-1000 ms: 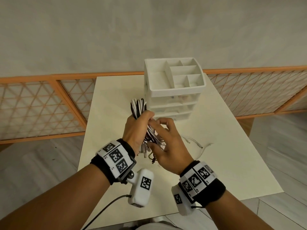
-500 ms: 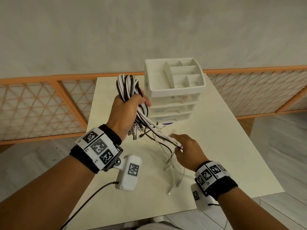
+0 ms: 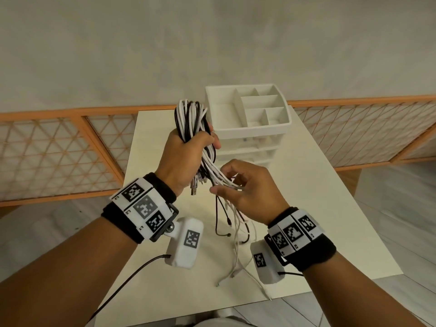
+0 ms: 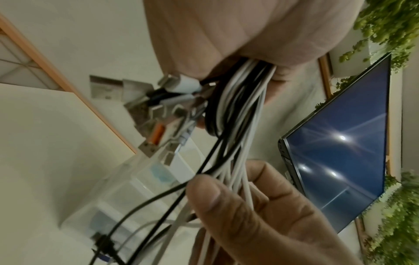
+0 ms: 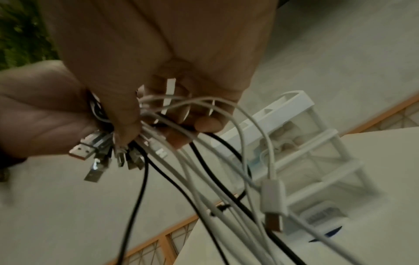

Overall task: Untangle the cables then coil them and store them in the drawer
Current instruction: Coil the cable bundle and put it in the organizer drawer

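My left hand point(image 3: 203, 142) grips a thick bundle of white and black cables point(image 3: 191, 119), whose loops stick up above the fist in front of the white drawer unit point(image 3: 247, 135). Just below it my right hand point(image 3: 224, 182) pinches the trailing strands between thumb and curled fingers. Loose cable ends point(image 3: 236, 234) hang from there down to the table. In the left wrist view several USB plugs point(image 4: 170, 107) poke out beside the cables point(image 4: 238, 111). The right wrist view shows the plugs point(image 5: 90, 157) and the strands point(image 5: 204, 179) fanning down past the drawer unit point(image 5: 317, 156).
The cream table point(image 3: 318, 208) stands against an orange lattice railing point(image 3: 59, 149). The drawer unit has an open tray of compartments point(image 3: 250, 109) on top and closed drawers below. A dark screen point(image 4: 340, 143) and green plants point(image 4: 396, 215) lie off to one side.
My left hand lifted the bundle up in front of the drawer unit. My right hand slid down the strands toward the table, then came back up and now holds them just under the left hand.
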`<state>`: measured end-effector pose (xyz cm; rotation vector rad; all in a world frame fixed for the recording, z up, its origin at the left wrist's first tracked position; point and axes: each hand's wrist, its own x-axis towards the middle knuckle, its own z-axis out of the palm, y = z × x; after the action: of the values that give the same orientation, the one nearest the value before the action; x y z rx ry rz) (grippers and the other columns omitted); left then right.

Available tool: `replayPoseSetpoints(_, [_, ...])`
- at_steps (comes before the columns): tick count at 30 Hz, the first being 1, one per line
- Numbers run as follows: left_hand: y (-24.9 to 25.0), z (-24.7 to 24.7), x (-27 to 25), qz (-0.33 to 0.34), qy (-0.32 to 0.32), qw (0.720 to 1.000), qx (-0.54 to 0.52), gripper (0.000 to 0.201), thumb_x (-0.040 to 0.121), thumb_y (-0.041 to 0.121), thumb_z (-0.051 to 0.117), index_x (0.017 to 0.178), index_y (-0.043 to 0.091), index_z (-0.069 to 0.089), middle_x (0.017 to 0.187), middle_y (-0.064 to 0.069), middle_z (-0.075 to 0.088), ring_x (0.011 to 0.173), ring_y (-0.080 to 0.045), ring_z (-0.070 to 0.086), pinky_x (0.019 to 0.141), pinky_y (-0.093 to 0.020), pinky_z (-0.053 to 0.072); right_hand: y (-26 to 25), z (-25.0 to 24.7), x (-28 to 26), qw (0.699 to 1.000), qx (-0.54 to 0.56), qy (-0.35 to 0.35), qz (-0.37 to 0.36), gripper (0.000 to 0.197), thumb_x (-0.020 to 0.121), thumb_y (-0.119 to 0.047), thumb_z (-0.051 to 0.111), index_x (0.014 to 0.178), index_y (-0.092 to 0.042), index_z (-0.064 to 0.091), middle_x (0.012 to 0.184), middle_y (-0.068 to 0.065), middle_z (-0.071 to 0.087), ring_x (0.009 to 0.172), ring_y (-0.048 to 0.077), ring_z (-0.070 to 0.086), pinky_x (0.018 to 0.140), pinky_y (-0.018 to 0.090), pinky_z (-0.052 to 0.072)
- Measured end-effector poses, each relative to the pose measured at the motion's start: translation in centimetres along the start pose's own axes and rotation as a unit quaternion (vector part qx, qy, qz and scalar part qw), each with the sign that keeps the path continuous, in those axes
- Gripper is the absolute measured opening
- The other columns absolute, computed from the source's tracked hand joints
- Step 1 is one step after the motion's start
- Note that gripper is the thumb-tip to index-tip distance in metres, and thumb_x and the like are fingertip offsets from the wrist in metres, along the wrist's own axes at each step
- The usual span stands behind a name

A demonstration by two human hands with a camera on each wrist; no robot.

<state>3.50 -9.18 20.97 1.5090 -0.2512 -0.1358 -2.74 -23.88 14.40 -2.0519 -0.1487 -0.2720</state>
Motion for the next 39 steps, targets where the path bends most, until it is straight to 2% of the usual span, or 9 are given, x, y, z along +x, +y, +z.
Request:
replayPoseSetpoints(3, [-0.2, -0.6, 0.5, 0.007, 0.028, 1.000, -0.007, 0.023, 0.071, 0.010, 0.055, 0.061, 0.027, 0.067, 0.084, -0.016, 0.063, 0.083, -0.029, 0.058, 0.078, -0.044, 0.045, 0.5, -0.4, -0.3, 0.999, 0.026, 0.021, 0.030, 0.024, 0.078, -0.023, 0.085, 0.085, -0.020, 0.062, 0.066, -0.019, 0.061, 0.048, 0.012, 0.049, 0.049, 0.028, 0.045])
replayPoseSetpoints(7, [-0.2, -1.4, 1.1, 0.008, 0.051, 0.999, -0.014, 0.014, 0.073, 0.008, 0.052, 0.078, 0.017, 0.061, 0.078, -0.012, 0.064, 0.077, -0.030, 0.052, 0.068, -0.039, 0.044, 0.9, -1.3, -0.7, 0.996, 0.077, 0.044, 0.023, 0.013, 0.083, -0.010, 0.080, 0.090, -0.020, 0.074, 0.086, -0.004, 0.071, 0.063, 0.019, 0.066, 0.060, 0.040, 0.057])
replayPoseSetpoints(15, [-0.2, -2.3, 1.9, 0.025, 0.097, 0.995, -0.024, 0.019, 0.081, 0.000, 0.047, 0.084, 0.015, 0.058, 0.070, -0.003, 0.066, 0.066, -0.022, 0.054, 0.057, -0.029, 0.044, 5.8, -3.5, -1.3, 0.983, -0.170, 0.065, -0.009, 0.026, 0.074, 0.000, 0.058, 0.065, -0.020, 0.071, 0.081, -0.003, 0.064, 0.060, 0.014, 0.059, 0.057, 0.034, 0.051])
replayPoseSetpoints(23, [0.1, -3.2, 2.6, 0.029, 0.110, 0.993, -0.013, 0.021, 0.071, 0.010, 0.054, 0.069, 0.026, 0.066, 0.079, -0.008, 0.066, 0.084, -0.026, 0.059, 0.077, -0.045, 0.045, 8.7, -2.3, -3.5, 0.954, -0.273, -0.075, 0.097, 0.026, 0.099, -0.026, 0.055, 0.124, -0.028, 0.063, 0.101, -0.004, 0.066, 0.091, 0.024, 0.064, 0.079, 0.041, 0.054])
replayPoseSetpoints(27, [0.4, -3.1, 2.3, 0.034, 0.078, 0.996, -0.012, 0.018, 0.077, 0.004, 0.049, 0.085, 0.016, 0.059, 0.071, -0.002, 0.066, 0.078, -0.025, 0.056, 0.068, -0.037, 0.046, 7.3, -3.8, -3.0, 0.941, -0.235, -0.171, 0.173, 0.097, 0.070, -0.035, 0.067, 0.154, -0.040, 0.018, 0.146, -0.008, 0.039, 0.125, 0.025, 0.052, 0.106, 0.046, 0.044])
replayPoseSetpoints(29, [0.4, -3.0, 2.1, 0.036, 0.064, 0.997, 0.002, 0.018, 0.078, 0.003, 0.048, 0.084, 0.016, 0.059, 0.071, -0.001, 0.067, 0.079, -0.025, 0.057, 0.069, -0.034, 0.048, 5.3, -4.2, -2.3, 0.968, -0.159, -0.143, 0.134, 0.105, 0.066, -0.046, 0.071, 0.154, -0.043, 0.013, 0.157, -0.014, 0.024, 0.142, 0.019, 0.035, 0.117, 0.048, 0.031])
replayPoseSetpoints(32, [0.3, -2.3, 1.8, 0.030, 0.032, 0.999, 0.008, 0.019, 0.076, 0.006, 0.050, 0.079, 0.020, 0.062, 0.075, -0.007, 0.066, 0.079, -0.023, 0.060, 0.076, -0.042, 0.046, 1.3, -3.1, -0.6, 0.991, -0.104, -0.069, 0.038, 0.102, 0.072, -0.060, 0.078, 0.155, -0.034, 0.024, 0.162, -0.015, 0.021, 0.149, 0.003, 0.020, 0.121, 0.032, 0.020])
replayPoseSetpoints(36, [-0.1, -1.0, 1.0, 0.035, -0.014, 0.999, 0.017, 0.030, 0.074, 0.008, 0.052, 0.063, 0.030, 0.067, 0.079, -0.009, 0.065, 0.081, -0.026, 0.058, 0.079, -0.046, 0.045, -0.7, 0.5, 1.2, 0.989, -0.123, -0.081, 0.031, 0.077, 0.068, -0.065, 0.078, 0.134, -0.029, 0.059, 0.146, -0.013, 0.051, 0.130, 0.007, 0.052, 0.111, 0.030, 0.040])
replayPoseSetpoints(39, [-0.7, -0.8, 0.7, 0.019, -0.014, 1.000, 0.000, 0.028, 0.074, 0.008, 0.051, 0.065, 0.028, 0.068, 0.079, -0.010, 0.066, 0.087, -0.041, 0.060, 0.082, -0.049, 0.048, 0.8, 2.5, 1.0, 0.989, -0.091, -0.081, 0.081, 0.013, 0.081, -0.040, 0.076, 0.079, -0.029, 0.070, 0.078, -0.009, 0.071, 0.069, 0.007, 0.064, 0.072, 0.027, 0.053])
